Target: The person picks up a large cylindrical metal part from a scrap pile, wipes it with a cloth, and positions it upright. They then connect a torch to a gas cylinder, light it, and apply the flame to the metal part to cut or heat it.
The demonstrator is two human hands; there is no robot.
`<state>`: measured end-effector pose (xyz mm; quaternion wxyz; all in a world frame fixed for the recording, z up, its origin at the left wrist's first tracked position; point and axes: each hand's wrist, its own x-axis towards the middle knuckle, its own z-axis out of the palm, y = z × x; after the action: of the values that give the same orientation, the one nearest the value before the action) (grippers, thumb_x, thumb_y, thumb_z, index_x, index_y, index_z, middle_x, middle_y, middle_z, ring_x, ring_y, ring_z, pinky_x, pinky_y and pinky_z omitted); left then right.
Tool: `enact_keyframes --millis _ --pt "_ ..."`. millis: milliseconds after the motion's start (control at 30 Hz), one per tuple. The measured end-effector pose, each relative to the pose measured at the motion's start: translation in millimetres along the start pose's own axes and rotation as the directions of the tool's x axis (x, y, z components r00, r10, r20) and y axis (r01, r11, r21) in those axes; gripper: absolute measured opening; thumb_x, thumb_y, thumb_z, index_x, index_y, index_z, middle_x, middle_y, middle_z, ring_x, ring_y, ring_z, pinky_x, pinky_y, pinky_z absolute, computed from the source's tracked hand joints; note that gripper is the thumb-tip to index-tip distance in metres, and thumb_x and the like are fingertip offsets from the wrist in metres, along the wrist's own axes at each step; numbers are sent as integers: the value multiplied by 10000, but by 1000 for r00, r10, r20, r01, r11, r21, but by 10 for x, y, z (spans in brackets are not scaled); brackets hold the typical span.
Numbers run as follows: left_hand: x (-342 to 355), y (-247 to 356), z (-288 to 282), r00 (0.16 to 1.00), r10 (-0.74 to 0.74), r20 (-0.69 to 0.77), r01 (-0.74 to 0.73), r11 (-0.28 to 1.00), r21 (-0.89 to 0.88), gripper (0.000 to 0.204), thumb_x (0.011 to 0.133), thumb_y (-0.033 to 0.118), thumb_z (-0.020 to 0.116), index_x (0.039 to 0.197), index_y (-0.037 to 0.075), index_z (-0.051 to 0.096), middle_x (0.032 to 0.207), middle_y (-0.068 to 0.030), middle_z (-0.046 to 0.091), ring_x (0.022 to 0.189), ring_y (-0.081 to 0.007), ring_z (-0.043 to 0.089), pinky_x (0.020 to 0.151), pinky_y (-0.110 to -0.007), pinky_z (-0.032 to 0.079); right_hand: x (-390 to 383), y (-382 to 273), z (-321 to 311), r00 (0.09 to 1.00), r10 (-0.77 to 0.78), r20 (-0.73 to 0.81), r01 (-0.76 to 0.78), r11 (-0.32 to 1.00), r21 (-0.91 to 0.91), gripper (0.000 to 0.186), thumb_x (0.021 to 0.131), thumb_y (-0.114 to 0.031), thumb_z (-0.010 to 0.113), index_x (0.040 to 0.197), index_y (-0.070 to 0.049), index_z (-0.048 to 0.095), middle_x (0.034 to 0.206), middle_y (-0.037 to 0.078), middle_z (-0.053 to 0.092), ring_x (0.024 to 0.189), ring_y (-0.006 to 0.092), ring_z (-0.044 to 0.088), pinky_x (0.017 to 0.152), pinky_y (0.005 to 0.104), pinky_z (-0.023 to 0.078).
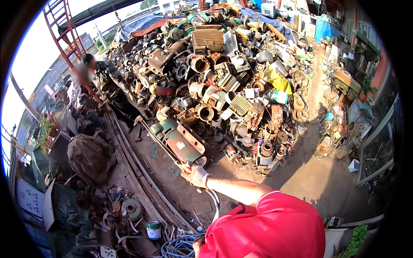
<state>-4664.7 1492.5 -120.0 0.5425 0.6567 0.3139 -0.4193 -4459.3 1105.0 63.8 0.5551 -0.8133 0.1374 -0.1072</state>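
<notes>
My right hand (197,176), in a pale work glove, is closed around the red-marked grip of a long cutting torch (160,140). Its slim tubes slant up and left, ending in a tan part whose detail is unclear. Pale hoses (215,200) hang below the glove. Alongside the tubes lies a green and rusty-red metal cylinder (182,144). Only part of my left hand (197,247) shows, at the lower edge beside a coil of blue hose (178,247); my red shirt hides its fingers.
A large heap of scrap motors (223,81) rises ahead. Another person (109,84) stands at the left beside a red ladder (64,32). Long rails (140,165) run along the ground on the left, near a paint can (153,230). More scrap (337,116) lines the right.
</notes>
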Motion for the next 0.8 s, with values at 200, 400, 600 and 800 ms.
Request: enact_keyframes --millis 200,400,600,800 --pt "-449 -92 -12 989 135 66 -131 990 -55 111 936 129 550 960 31 597 746 -54 610 626 -196 587 544 -353 496 -186 -621 393 974 18 226 -12 1000 -29 433 900 -439 682 1089 -50 677 785 221 689 726 366 703 639 454 540" --pt "-1300 1432 -713 868 423 -261 -496 705 -507 286 1001 132 564 1285 104 569 970 -45 655 823 -158 647 641 -354 573 -494 -1245 698 918 147 369 -233 952 201 288 904 -272 761 1054 -46 663 675 -6 582 518 80 552 451 235 437" --pt "-1998 1886 -1662 436 746 -504 -802 69 -593 268 978 129 619 1226 28 605 977 -58 652 832 -172 629 792 -334 532 -1114 -1250 1418 859 104 501 -168 982 85 278 914 -255 755 1062 -37 669 680 22 575 518 112 545 468 272 460" --pt "-2293 1855 -1918 385 698 -603 -838 -9 -545 212 981 146 610 1161 34 619 950 -53 644 843 -170 626 790 -330 534 -1477 -1289 1690 772 61 632 -100 995 26 354 884 -175 765 1189 -33 657 720 4 597 535 73 537 474 237 460"
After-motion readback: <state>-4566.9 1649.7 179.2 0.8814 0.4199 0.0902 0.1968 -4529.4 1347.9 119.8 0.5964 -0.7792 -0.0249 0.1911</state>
